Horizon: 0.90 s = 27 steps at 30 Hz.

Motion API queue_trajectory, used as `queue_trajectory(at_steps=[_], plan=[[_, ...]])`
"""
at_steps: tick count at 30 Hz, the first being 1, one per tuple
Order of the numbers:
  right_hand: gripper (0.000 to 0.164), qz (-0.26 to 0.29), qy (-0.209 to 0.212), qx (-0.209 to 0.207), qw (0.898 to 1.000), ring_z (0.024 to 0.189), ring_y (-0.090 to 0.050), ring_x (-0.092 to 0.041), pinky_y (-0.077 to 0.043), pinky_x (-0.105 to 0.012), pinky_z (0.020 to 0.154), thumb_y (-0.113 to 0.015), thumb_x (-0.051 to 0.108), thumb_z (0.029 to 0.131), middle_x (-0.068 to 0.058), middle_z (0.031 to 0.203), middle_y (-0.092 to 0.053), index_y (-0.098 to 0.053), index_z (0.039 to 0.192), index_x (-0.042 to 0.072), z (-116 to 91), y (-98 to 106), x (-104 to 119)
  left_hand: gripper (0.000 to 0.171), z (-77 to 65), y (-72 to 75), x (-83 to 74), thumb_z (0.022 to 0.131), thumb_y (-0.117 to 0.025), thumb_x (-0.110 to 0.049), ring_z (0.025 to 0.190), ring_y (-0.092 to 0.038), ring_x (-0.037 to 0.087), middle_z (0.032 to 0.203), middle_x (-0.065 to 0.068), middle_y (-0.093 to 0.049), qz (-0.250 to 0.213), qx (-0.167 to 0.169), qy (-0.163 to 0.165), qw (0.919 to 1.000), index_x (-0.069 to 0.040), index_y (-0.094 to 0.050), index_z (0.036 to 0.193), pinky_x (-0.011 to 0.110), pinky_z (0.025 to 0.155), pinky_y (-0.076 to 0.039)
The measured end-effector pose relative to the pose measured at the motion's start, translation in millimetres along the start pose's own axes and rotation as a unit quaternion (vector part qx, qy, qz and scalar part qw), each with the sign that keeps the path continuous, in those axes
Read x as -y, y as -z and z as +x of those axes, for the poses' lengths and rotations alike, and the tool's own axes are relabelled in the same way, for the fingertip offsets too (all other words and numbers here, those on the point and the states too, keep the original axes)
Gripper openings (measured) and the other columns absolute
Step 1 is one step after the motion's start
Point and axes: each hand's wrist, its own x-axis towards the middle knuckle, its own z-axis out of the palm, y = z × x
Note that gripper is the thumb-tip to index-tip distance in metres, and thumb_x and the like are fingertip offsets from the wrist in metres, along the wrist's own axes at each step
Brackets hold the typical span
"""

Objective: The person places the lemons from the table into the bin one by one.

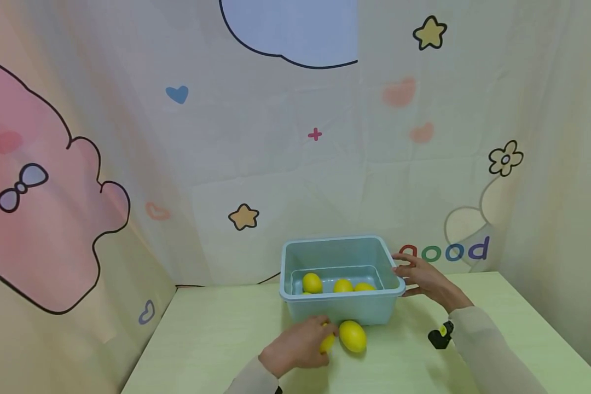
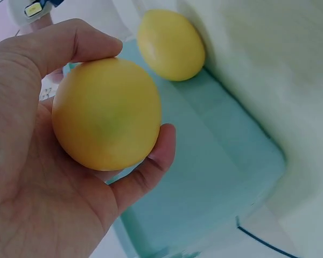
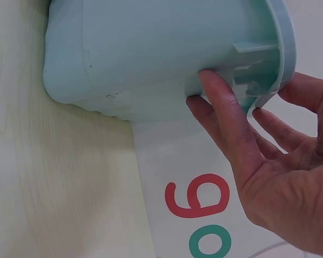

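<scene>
My left hand (image 1: 297,342) grips a yellow lemon (image 2: 107,113) between thumb and fingers, low over the table in front of a light blue plastic basin (image 1: 342,311). Just right of that hand, a second lemon (image 1: 353,336) lies on the table close to the basin's front wall. My right hand (image 1: 429,282) holds the basin's right rim; in the right wrist view the thumb is at the rim (image 3: 288,48) and the fingers reach against the outer wall. Several lemons (image 1: 312,283) lie inside the basin, partly hidden by its front wall.
The pale wooden table (image 1: 216,328) ends at a patterned curtain (image 1: 276,164) right behind the basin. More curtain hangs at the left and right sides. A small black device (image 1: 440,336) shows beside my right sleeve.
</scene>
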Motion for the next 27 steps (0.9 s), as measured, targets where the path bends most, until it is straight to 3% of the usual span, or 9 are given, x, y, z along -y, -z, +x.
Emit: queue_trajectory(at_steps=[6,27], plan=[[0.064,0.001,0.001,-0.001,1.0,0.099,-0.068,-0.024,-0.06,-0.041,0.08,-0.057,0.028,0.098,-0.027,0.139,-0.051,-0.028,0.153,0.01,1,1,1,0.046,-1.8,11.7,2.1,0.078,-0.076,-0.023,0.094,-0.052,0.008,0.119,-0.006,-0.058,-0.004,-0.007,-0.005,1.0,-0.025,-0.062,0.122,0.02,0.083,-0.048],[0.066,0.004,-0.01,-0.007,1.0,0.099,-0.067,-0.024,-0.06,-0.041,0.08,-0.058,0.028,0.098,-0.028,0.142,-0.048,-0.027,0.153,0.009,1,-1,2,0.042,1.7,56.4,18.1,0.08,-0.074,-0.023,0.087,-0.049,0.01,0.12,-0.002,-0.057,-0.025,-0.035,0.022,0.9988,-0.021,-0.063,0.121,0.021,0.067,-0.045]])
